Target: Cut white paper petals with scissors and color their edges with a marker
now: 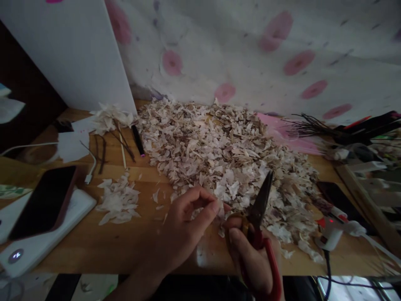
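A wide pile of pale dried petals [216, 146] covers the middle of the wooden table. My left hand [188, 225] is at the pile's front edge, thumb and forefinger pinched on a small pale petal [221, 209]. Just to its right, my right hand [250, 255] is wrapped round scissors [261, 200] with red handles; their dark blades point up and away, looking closed or nearly so. Left of my hands lies a smaller heap of whiter petals [119, 200]. Behind that heap rests a white petal flower [111, 118] on a thin stick.
At the left, a phone [44, 200] lies on a white device [65, 223]. A black marker [138, 141] and a white cable [92, 167] are near the flower. On the right are a power strip [330, 234], a dark phone [341, 200] and dark twigs [308, 125].
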Demonstrator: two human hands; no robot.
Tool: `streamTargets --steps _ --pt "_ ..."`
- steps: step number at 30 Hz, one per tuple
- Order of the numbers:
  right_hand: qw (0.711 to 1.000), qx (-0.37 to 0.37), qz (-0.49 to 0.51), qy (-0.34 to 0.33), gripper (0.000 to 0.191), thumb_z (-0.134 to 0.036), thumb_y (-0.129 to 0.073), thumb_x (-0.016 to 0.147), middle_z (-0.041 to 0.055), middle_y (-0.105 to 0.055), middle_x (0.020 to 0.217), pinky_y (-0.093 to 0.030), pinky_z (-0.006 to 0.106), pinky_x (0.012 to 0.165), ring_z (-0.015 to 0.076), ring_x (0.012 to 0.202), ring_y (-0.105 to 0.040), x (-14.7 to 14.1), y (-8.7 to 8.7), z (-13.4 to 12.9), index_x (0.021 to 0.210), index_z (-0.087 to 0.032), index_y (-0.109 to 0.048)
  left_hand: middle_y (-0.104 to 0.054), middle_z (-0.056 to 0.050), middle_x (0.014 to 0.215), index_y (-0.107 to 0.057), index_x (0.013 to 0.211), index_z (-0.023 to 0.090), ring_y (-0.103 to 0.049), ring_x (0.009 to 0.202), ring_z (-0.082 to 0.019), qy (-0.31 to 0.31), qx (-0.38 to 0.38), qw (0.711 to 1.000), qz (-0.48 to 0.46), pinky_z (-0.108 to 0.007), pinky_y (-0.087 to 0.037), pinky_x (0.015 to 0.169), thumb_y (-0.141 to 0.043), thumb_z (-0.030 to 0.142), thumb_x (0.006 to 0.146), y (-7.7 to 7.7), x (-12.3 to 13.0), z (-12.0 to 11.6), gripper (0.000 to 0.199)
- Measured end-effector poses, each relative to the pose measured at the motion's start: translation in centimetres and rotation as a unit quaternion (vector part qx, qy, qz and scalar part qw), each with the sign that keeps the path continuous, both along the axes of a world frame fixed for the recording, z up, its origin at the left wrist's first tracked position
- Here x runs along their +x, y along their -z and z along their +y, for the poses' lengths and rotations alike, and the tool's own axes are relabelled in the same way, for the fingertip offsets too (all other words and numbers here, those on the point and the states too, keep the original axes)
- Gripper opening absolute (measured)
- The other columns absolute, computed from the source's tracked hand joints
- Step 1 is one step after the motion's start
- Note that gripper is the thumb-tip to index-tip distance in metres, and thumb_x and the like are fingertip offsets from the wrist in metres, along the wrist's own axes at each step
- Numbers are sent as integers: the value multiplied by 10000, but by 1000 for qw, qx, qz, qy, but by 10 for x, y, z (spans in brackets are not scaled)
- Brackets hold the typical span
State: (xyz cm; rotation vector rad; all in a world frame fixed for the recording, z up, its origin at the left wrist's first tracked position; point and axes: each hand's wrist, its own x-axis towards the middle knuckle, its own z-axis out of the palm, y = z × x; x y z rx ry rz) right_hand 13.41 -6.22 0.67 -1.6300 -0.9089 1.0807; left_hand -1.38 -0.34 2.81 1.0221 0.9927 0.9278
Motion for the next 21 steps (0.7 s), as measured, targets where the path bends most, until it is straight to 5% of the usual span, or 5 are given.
streamTargets --steps 3,9,14,18,21 --pt "998 -25 41 42 400 -601 -857 678 -52 -465 471 -248 233 391 102 424 -348 -7 -2 1 772 -222 -771 -745 -16 853 -701 805 209 -668 829 -159 -4 -7 1000 -8 -265 -509 785 -675 346 914 3 3 1 177" --pt "986 -64 154 10 480 -607 -816 756 -70 -416 421 -215 216 428 62 391 -315 -10 -10 2 628 -189 -618 -719 -14 805 -731 767 207 -642 816 -169 -13 -22 999 -21 -264 -487 766 -697 386 901 10 6 2 226" --pt "957 -44 273 -82 453 -539 -784 837 -65 -452 381 -151 189 372 42 317 -317 2 -1 3 619 -190 -593 -723 -20 798 -806 915 228 -656 792 -160 81 -101 983 -129 -266 -495 801 -676 500 932 21 6 1 303" --pt "927 -20 323 -189 525 -583 -733 869 -82 -361 337 -136 160 294 31 264 -280 9 11 7 566 -189 -561 -710 -16 838 -807 960 221 -645 812 -133 128 -68 969 -198 -229 -496 809 -752 478 894 24 7 1 271" --pt "908 -25 362 -209 514 -575 -747 855 -104 -324 346 -148 140 271 25 245 -259 6 11 12 586 -198 -526 -679 -11 798 -773 859 191 -617 764 -113 114 -46 969 -214 -207 -486 738 -777 446 882 20 7 2 257"
